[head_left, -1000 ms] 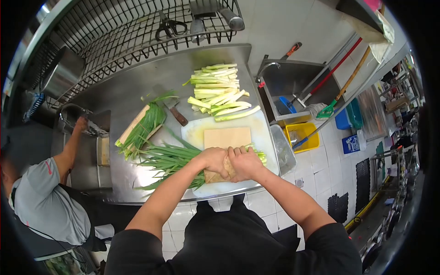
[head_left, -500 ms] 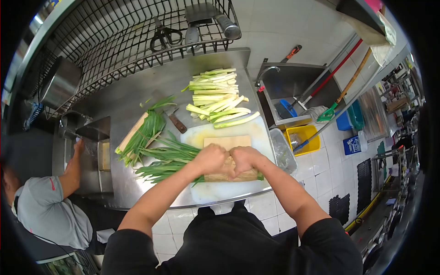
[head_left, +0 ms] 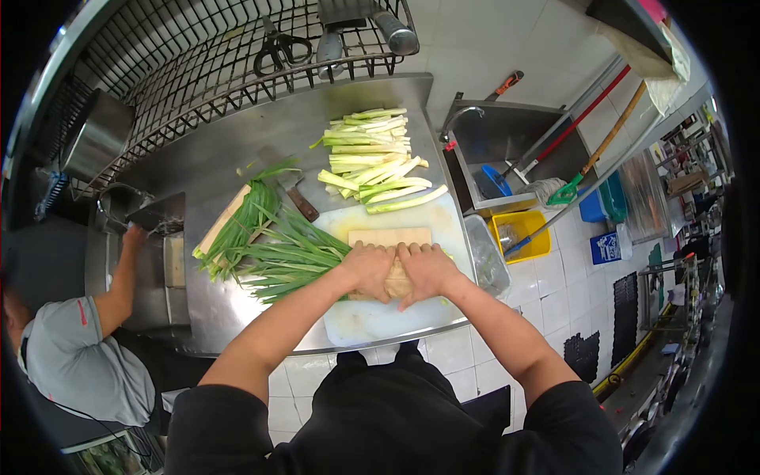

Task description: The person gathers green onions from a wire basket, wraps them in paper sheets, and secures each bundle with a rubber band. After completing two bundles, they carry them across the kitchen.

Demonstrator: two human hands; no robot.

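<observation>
My left hand and my right hand sit side by side over a bundle of leafy green stalks, thumbs toward me. Both hands grip the tan, cardboard-like wrapping around it; a flat tan part shows beyond my fingers. Long green leaves fan out to the left. Beneath lies a white cutting board. Pale cut stalks are piled beyond the board. A second leafy bundle with a tan strip lies left, near a cleaver with a brown handle.
A wire rack above the counter holds scissors and other tools. Right of the counter are a clear bin, a yellow bucket and a sink. A co-worker works at the left sink.
My fists have opened out into hands laid over the wrapping, fingers stretched further across it. The leaves have shifted slightly. The co-worker's arm has moved up toward the tap.
</observation>
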